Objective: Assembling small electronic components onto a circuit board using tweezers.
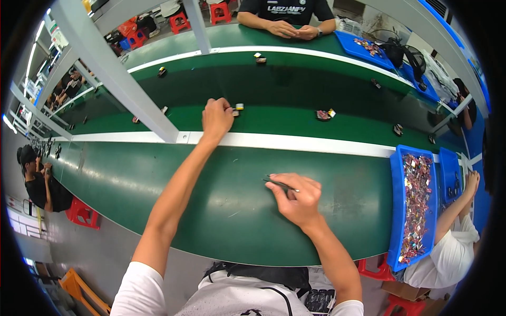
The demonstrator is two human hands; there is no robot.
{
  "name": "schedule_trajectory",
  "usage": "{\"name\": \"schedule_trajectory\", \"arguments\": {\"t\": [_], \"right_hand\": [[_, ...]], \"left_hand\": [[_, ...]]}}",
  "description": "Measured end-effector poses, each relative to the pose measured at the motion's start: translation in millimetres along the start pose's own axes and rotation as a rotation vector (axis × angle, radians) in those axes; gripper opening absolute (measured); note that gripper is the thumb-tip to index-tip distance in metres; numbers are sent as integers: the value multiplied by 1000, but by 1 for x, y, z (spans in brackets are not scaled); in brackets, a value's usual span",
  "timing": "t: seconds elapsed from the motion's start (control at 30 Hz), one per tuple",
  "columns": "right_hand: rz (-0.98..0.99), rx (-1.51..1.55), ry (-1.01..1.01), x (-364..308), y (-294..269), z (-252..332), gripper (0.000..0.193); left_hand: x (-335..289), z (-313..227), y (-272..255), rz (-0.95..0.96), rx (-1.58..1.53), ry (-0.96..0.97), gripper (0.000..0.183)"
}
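Note:
My left hand (pixel 217 119) reaches across the white rail onto the dark green belt. Its fingers are curled closed at a small electronic part (pixel 239 107) with a pale, yellowish top, which shows just right of the fingertips. The back of the hand hides most of the grip. Over the near green table, my right hand (pixel 300 199) pinches a pair of thin dark tweezers (pixel 282 184), their tips pointing left. Another small part (pixel 325 114), reddish and dark with a yellow-white piece, lies on the belt farther right.
A blue tray (pixel 394 210) heaped with small wired parts stands at the table's right end. More small parts, such as one dark part (pixel 398 129), lie along the belt. A grey post (pixel 121 79) rises left of my left arm. Other people sit opposite and at both sides.

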State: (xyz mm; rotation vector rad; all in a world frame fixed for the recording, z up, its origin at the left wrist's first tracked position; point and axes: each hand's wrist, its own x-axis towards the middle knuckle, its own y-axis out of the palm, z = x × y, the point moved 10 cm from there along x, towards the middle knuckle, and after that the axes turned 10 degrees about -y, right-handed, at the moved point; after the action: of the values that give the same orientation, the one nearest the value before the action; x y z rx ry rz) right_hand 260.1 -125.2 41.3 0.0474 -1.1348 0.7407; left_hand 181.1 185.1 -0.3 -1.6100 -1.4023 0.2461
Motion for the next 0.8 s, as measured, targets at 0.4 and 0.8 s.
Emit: {"name": "schedule_trajectory", "arguments": {"t": [0.4, 0.8], "right_hand": [[57, -39, -20, -6, 0, -1, 14], [54, -33, -26, -4, -2, 2, 14]], "left_hand": [[-10, -155, 129, 638, -482, -133, 24], [-21, -152, 141, 560, -306, -255, 29]]}}
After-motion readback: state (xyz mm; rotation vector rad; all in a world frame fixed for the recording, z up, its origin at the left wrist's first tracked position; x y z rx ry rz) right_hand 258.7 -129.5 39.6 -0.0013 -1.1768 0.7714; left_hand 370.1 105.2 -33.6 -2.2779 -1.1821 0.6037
